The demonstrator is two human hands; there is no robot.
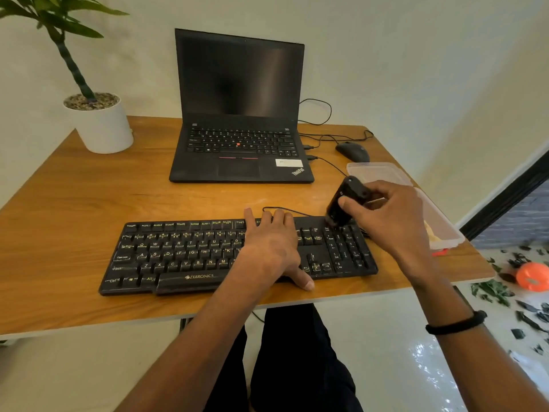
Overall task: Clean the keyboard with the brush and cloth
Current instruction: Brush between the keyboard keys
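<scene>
My left hand point(271, 248) lies flat, fingers straight, on the keyboard point(190, 254) marked ZEBRONICS, near the bench point(74, 233) edge. Right of it, my right hand point(389, 215) grips the black brush point(344, 203), its tip touching the number pad's far keys. The ThinkPad laptop point(240, 114) stands beyond, bare bench between them.

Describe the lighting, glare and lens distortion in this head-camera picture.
Head view: soft, even light; wide-angle lens bows the wooden table's edges; bright glare on the glossy white floor; the dark laptop screen shows only faint sheen; the black keyboard's legends stay readable.
</scene>
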